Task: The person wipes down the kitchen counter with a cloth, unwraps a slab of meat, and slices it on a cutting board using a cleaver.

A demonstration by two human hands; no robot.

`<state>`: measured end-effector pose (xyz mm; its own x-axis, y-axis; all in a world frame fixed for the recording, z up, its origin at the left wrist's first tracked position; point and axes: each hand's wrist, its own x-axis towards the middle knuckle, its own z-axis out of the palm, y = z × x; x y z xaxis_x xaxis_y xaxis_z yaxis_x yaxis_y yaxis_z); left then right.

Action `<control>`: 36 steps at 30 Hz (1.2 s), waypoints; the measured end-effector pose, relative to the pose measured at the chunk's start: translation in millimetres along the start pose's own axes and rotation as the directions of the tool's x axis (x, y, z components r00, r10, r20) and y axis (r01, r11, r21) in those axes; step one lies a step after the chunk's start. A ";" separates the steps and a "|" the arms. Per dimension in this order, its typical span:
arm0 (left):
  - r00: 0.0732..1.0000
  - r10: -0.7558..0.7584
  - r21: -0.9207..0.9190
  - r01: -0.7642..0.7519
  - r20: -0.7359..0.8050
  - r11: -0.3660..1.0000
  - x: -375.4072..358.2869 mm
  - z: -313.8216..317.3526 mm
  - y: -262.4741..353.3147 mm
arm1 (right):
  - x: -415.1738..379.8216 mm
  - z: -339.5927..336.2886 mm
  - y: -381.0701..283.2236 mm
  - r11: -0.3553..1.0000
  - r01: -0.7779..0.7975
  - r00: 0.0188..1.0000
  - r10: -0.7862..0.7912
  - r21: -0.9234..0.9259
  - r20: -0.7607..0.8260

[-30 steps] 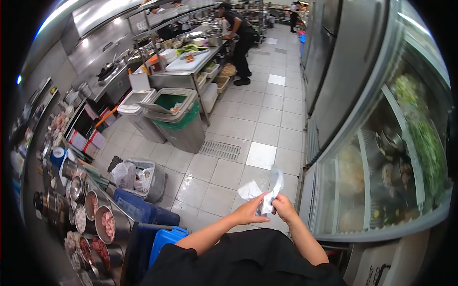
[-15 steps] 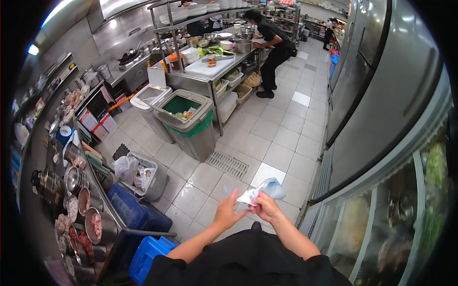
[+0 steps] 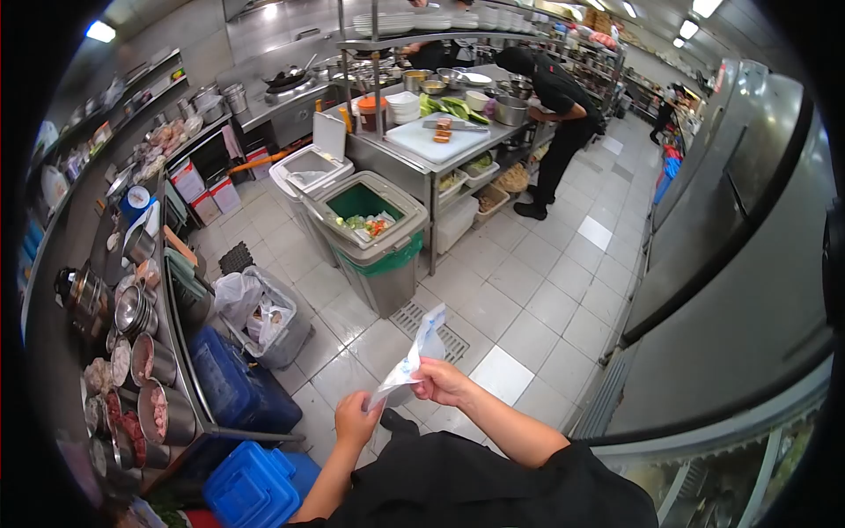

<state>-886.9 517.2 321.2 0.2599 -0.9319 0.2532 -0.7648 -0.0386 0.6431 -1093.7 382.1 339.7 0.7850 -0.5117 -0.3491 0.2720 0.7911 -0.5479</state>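
A crumpled, translucent plastic bag (image 3: 407, 365) with pale blue marks is stretched between my two hands, low in the middle of the view. Its lower left end is pinched in my left hand (image 3: 356, 419). The fingers of my right hand (image 3: 439, 381) are closed on its right side. The top of the bag sticks up beyond my fingers, over the tiled floor and a drain grate (image 3: 453, 344).
An open bin (image 3: 385, 280) with food scraps stands ahead, beside a steel counter (image 3: 431, 176) with a cutting board (image 3: 431, 141). A person (image 3: 563, 114) leans over that counter. Steel pots (image 3: 167, 414) line the left, tall fridges (image 3: 731, 264) the right. A blue lidded box (image 3: 251, 484) is lower left.
My left hand has closed on the bag, having been open beside it. The bag is now stretched upward between my hands. My view has turned left, and both hands appear further left.
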 end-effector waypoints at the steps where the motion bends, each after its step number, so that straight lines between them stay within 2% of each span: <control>1: 0.999 -0.041 0.016 0.040 0.027 0.999 9.3 0.9 -14.4 | 16.6 1.6 -5.4 1.000 -0.020 1.000 0.020 -0.011 -0.011; 3: 0.995 -0.086 0.026 0.085 0.046 0.996 28.0 3.2 -43.3 | 52.3 1.1 -11.9 0.999 -0.042 0.999 0.042 -0.030 0.015; 5: 0.944 -0.276 -0.107 0.297 0.181 0.949 56.6 8.9 -69.2 | 86.7 3.3 -30.2 0.997 -0.052 0.998 0.054 -0.052 0.034; 6: 0.944 -0.276 -0.111 0.298 0.181 0.948 73.0 7.1 -76.5 | 97.7 15.5 -41.1 0.997 -0.061 0.998 0.061 -0.047 0.016; 8: 0.897 -0.356 -0.365 0.433 0.261 0.824 107.2 2.8 -91.9 | 129.1 26.9 -63.2 0.998 -0.061 0.998 0.061 -0.036 -0.005; 9: 0.896 -0.354 -0.362 0.434 0.267 0.825 123.6 5.1 -107.5 | 144.4 26.7 -72.5 0.997 -0.033 0.999 0.034 -0.069 0.014; 11: 0.838 -0.423 -0.717 0.527 0.345 0.457 157.6 13.8 -143.0 | 175.0 30.7 -82.4 0.996 -0.002 1.000 0.004 -0.092 0.031; 12: 0.837 -0.421 -0.714 0.529 0.350 0.459 175.2 1.8 -143.2 | 189.5 34.7 -85.7 0.946 0.019 1.000 -0.025 -0.323 -0.016; 13: 0.822 -0.421 -0.771 0.536 0.384 0.344 198.6 -17.3 -132.1 | 203.0 37.9 -90.3 0.843 0.024 0.996 -0.065 -0.537 -0.058; 14: 0.807 -0.416 -0.813 0.537 0.419 0.223 218.0 -29.4 -126.6 | 217.2 40.1 -88.9 0.724 0.031 0.997 -0.071 -0.689 -0.031; 15: 0.807 -0.412 -0.810 0.541 0.424 0.225 233.0 -32.4 -130.1 | 228.2 45.4 -85.1 0.727 0.032 0.996 -0.076 -0.686 -0.034; 16: 0.801 -0.404 -0.824 0.540 0.441 0.170 249.7 -34.4 -134.8 | 239.0 52.2 -80.7 0.466 0.164 0.981 -0.173 -0.869 0.092; 17: 0.796 -0.395 -0.835 0.538 0.458 0.116 266.5 -36.5 -140.1 | 252.1 57.9 -78.0 0.148 0.274 0.945 -0.225 -0.950 0.238; 18: 0.800 -0.388 -0.833 0.538 0.459 0.124 282.6 -41.8 -143.0 | 267.7 61.8 -77.2 0.149 0.277 0.942 -0.236 -0.949 0.238; 20: 0.801 -0.387 -0.814 0.552 0.456 0.182 311.1 -53.5 -148.1 | 300.6 67.0 -81.4 0.334 0.318 0.943 -0.211 -0.887 0.259; 23: 0.808 -0.402 -0.816 0.540 0.432 0.209 351.1 -65.9 -163.9 | 355.4 60.2 -103.3 0.400 0.304 0.949 -0.207 -0.865 0.238; 24: 0.808 -0.406 -0.811 0.541 0.427 0.222 364.9 -72.1 -162.8 | 373.4 60.6 -108.4 0.468 0.339 0.939 -0.229 -0.816 0.258; 25: 0.808 -0.415 -0.816 0.534 0.418 0.219 376.0 -72.2 -169.2 | 390.0 60.8 -114.5 0.466 0.340 0.939 -0.218 -0.817 0.267; 27: 0.824 -0.428 -0.753 0.537 0.372 0.381 405.9 -78.0 -187.9 | 425.3 66.5 -136.1 0.322 0.313 0.947 -0.172 -0.894 0.270; 28: 0.843 -0.416 -0.739 0.514 0.341 0.435 420.4 -77.4 -203.1 | 444.5 69.3 -148.6 0.320 0.322 0.945 -0.171 -0.891 0.281; 30: 0.864 -0.401 -0.783 0.468 0.306 0.409 441.0 -85.8 -214.8 | 479.2 77.4 -166.1 0.461 0.275 0.960 -0.086 -0.844 0.266; 31: 0.883 -0.380 -0.828 0.418 0.274 0.373 454.0 -91.6 -215.9 | 500.1 77.4 -171.5 0.459 0.280 0.958 -0.083 -0.843 0.274; 33: 0.876 -0.414 -0.821 0.417 0.248 0.391 475.1 -99.0 -230.5 | 537.6 76.9 -179.3 0.452 0.398 0.913 -0.112 -0.798 0.392; 36: 0.859 -0.472 -0.807 0.417 0.199 0.418 497.1 -102.8 -257.7 | 579.6 87.3 -195.0 0.491 0.334 0.926 -0.010 -0.804 0.378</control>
<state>-500.0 101.0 355.6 0.4670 -0.8538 -0.2300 0.2649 -0.1130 0.9576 -643.1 -39.4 310.5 0.9345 -0.3548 -0.0303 -0.0520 -0.0517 -0.9973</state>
